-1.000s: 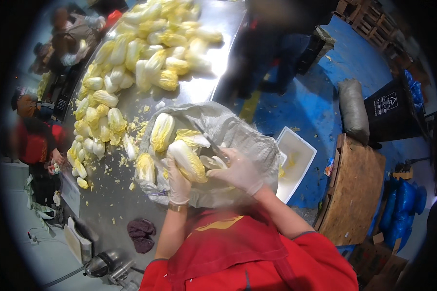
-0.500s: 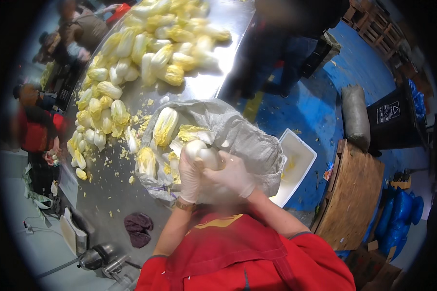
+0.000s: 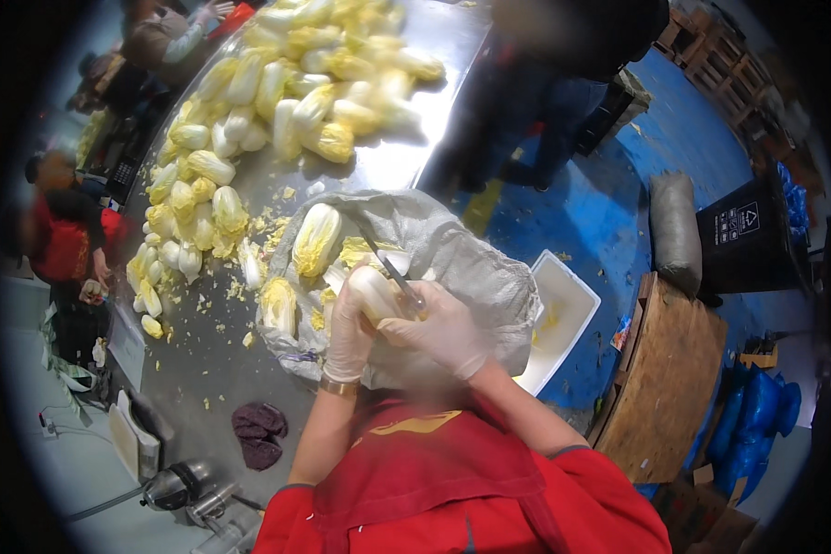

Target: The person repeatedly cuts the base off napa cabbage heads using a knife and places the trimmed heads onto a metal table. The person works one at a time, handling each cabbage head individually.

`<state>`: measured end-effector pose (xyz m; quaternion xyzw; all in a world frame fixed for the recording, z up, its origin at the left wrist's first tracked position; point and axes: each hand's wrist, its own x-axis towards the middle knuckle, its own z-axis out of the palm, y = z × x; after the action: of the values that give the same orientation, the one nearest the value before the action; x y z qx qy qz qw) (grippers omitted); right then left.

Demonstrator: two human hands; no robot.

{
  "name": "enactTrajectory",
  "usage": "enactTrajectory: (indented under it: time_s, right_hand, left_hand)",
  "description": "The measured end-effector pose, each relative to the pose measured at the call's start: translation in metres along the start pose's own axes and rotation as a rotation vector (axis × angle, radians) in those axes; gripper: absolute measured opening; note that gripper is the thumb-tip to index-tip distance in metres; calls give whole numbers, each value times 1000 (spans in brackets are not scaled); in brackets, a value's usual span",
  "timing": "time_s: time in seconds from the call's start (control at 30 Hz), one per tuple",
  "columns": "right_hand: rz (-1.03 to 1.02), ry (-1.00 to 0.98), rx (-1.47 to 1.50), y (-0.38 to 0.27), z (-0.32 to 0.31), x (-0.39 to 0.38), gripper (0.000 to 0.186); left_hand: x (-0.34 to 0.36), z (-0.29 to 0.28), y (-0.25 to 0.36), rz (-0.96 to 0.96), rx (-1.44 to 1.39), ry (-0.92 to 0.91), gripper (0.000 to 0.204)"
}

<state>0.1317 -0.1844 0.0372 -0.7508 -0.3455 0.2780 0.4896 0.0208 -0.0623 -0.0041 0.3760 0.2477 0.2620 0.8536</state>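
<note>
A napa cabbage [image 3: 371, 292], pale with its white base up, is gripped by my left hand [image 3: 345, 340], which wears a thin whitish glove. In my gloved right hand [image 3: 441, 332] is a knife [image 3: 396, 274], its blade slanting up and left beside the cabbage. The right thumb reaches across to the cabbage's near side. Both hands are over an open grey woven sack [image 3: 443, 242]. Inside the sack lie a whole napa cabbage [image 3: 318, 238], a yellow leafy one [image 3: 278, 307] and loose leaf pieces.
A big heap of napa cabbages [image 3: 249, 102] covers the far left of the metal table [image 3: 328, 185], with leaf scraps around. Nearby are a dark purple cloth [image 3: 259, 434], a white foam box [image 3: 563, 314], a wooden pallet [image 3: 665, 379] and a black bin [image 3: 748, 226]. Other people stand across and left.
The cabbage has tilted in my left hand. The knife blade now shows above my right hand, where it could not be seen before. My view has shifted slightly.
</note>
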Motion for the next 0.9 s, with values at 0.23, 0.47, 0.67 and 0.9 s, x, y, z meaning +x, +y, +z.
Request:
enactTrajectory:
  time_s: [0.23, 0.47, 0.67, 0.9]
  right_hand:
    - [79, -54, -2, -1, 4, 6, 63]
    - [96, -44, 86, 0, 2, 4, 57]
    - [-56, 26, 116, -3, 18, -14, 45]
    - [-34, 62, -29, 12, -22, -2, 57]
  left_hand:
    - [-10, 5, -4, 86, 240, -75, 84]
    - [-8, 5, -11, 244, 441, -24, 76]
    - [12, -17, -21, 149, 234, 277, 69]
    - [19, -52, 6, -207, -981, 206, 64]
